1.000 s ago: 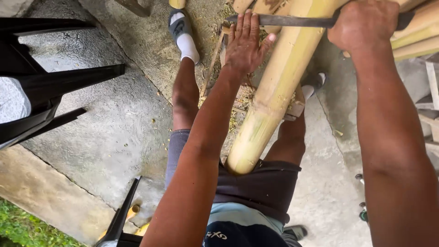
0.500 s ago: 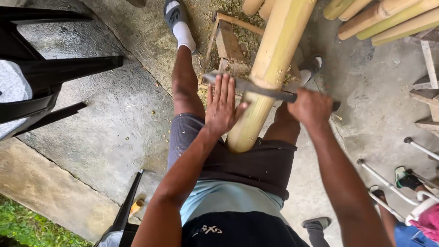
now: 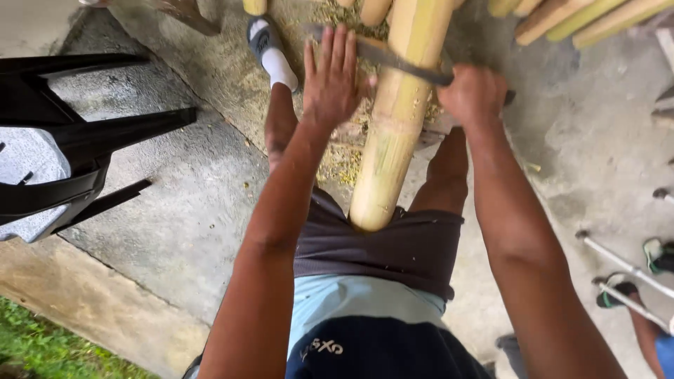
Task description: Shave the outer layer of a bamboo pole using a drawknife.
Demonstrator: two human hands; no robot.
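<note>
Outdoors, thick smooth yellow-green bamboo pole (image 3: 400, 119) btwn legs, right hand (image 3: 472, 95) fist-closed on dark curved blade (image 3: 393, 57), left hand (image 3: 333, 77) flat, fingers spread on blade's far end, rough concrete floor (image 3: 189, 217).

A thick yellow-green bamboo pole (image 3: 397, 126) runs between the person's legs, its near end at the lap. A long dark metal blade (image 3: 400, 60) lies across it — left hand (image 3: 333, 77) flat on the blade's left end, right hand (image 3: 472, 95) gripping its right end. Black plastic chairs (image 3: 70, 161) stand at left; more bamboo poles (image 3: 576, 17) lie beyond, at right.
</note>
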